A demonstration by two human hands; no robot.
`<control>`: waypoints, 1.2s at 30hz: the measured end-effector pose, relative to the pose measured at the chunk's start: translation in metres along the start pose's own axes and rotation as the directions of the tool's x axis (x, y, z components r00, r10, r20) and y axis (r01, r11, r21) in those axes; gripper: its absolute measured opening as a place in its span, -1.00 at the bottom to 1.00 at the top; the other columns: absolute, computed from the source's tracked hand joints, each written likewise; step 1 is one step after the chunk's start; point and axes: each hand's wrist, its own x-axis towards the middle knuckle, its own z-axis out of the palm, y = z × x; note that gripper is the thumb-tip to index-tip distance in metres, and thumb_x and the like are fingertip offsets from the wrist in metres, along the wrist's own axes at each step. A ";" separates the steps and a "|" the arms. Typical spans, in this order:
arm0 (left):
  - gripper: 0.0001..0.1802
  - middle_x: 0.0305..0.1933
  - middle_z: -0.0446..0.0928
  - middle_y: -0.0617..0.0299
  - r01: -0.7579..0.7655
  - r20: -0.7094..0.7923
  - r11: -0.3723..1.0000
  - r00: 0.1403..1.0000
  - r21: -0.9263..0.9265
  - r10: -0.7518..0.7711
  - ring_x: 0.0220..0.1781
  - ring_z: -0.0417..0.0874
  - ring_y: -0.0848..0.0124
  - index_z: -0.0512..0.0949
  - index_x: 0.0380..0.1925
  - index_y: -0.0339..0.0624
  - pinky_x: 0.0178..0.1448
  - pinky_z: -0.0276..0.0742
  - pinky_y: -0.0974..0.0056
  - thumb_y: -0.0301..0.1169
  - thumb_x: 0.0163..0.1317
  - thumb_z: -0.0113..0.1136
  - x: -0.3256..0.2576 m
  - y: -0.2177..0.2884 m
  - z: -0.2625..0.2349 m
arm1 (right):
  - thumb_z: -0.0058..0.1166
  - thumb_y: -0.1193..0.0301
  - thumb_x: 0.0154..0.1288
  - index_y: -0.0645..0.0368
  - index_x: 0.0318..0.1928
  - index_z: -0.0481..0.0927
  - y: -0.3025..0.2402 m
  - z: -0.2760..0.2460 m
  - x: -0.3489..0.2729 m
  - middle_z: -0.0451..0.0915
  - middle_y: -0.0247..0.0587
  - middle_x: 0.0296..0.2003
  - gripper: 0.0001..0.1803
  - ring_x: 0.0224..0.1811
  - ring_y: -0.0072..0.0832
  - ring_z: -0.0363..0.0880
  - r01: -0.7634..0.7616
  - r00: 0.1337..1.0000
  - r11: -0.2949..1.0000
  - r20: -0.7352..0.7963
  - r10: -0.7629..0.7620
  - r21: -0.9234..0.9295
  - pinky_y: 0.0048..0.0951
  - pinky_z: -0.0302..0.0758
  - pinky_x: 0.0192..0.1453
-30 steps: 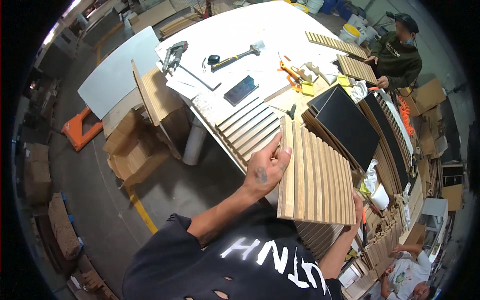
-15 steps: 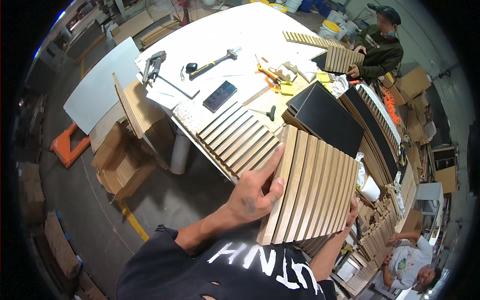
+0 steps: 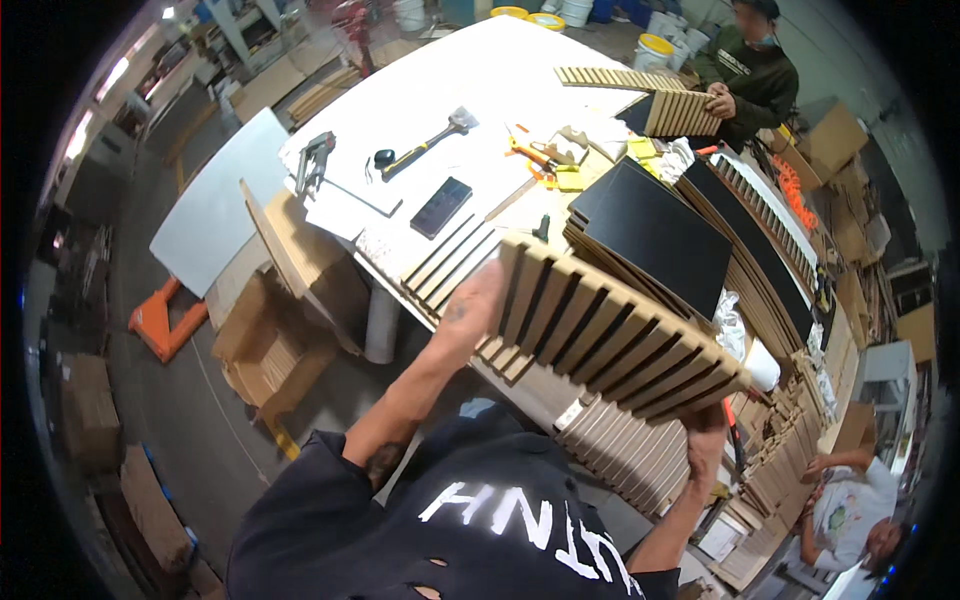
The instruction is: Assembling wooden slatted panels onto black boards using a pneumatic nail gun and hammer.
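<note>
A slatted wooden panel [image 3: 615, 330] is held up in front of me, tilted so that its slats and the dark gaps between them face me. My left hand [image 3: 468, 312] is closed on its left edge, with the fingertips hidden behind it. At the lower right corner, my right hand [image 3: 706, 425] grips the same panel from below. Partly covered by my left hand and the held panel, a second slatted panel [image 3: 450, 262] lies on the table edge. Lower down, another slatted panel [image 3: 630, 455] shows beneath the held one.
The white table [image 3: 520, 75] bears a phone [image 3: 441, 207], a hammer [image 3: 425, 142], a nail gun [image 3: 315, 160] and orange-handled pliers [image 3: 530, 152]. Black boards [image 3: 655, 235] are stacked at the right. Across the table a person [image 3: 755, 75] handles slatted panels; another person [image 3: 850, 510] is at lower right.
The held panel has swung from its slat faces lying toward me to a steeper tilt, its top edge raised. My left hand has moved up and left along with it.
</note>
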 end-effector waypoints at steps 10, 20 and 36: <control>-0.24 0.09 0.55 0.08 0.559 0.155 0.814 0.828 -0.158 -0.539 0.08 0.55 0.33 0.32 0.35 -0.31 0.14 0.56 0.22 -0.33 0.13 0.28 0.080 -0.038 -0.177 | 0.08 0.52 0.19 0.09 -0.03 0.70 -0.061 0.161 0.036 0.67 -0.11 -0.01 -0.68 0.18 -0.18 0.58 0.596 0.760 0.588 0.150 -0.632 -0.547 -0.10 0.44 0.33; -0.01 0.59 0.01 0.09 0.564 0.260 0.736 0.826 -0.374 -0.500 0.49 0.23 0.39 -0.04 0.49 -0.33 0.42 0.23 0.38 -0.60 0.04 0.21 0.073 -0.095 -0.258 | -0.08 0.59 0.24 -0.11 0.24 0.54 0.012 0.265 0.064 0.40 0.02 0.29 -0.44 0.25 -0.03 0.47 0.465 0.858 0.565 0.190 -0.477 -0.681 -0.04 0.44 0.32; -0.46 -0.05 0.55 -0.36 0.149 -0.044 0.707 0.985 0.692 -0.165 0.04 0.57 -0.25 0.39 0.16 -0.41 0.08 0.50 0.06 -0.33 0.22 0.16 0.119 -0.137 -0.201 | -0.04 0.30 0.43 0.42 0.32 0.32 0.085 0.337 0.055 0.42 0.31 0.23 -0.43 0.31 0.05 0.41 -0.445 0.833 0.894 -0.339 0.437 0.060 -0.24 0.32 0.37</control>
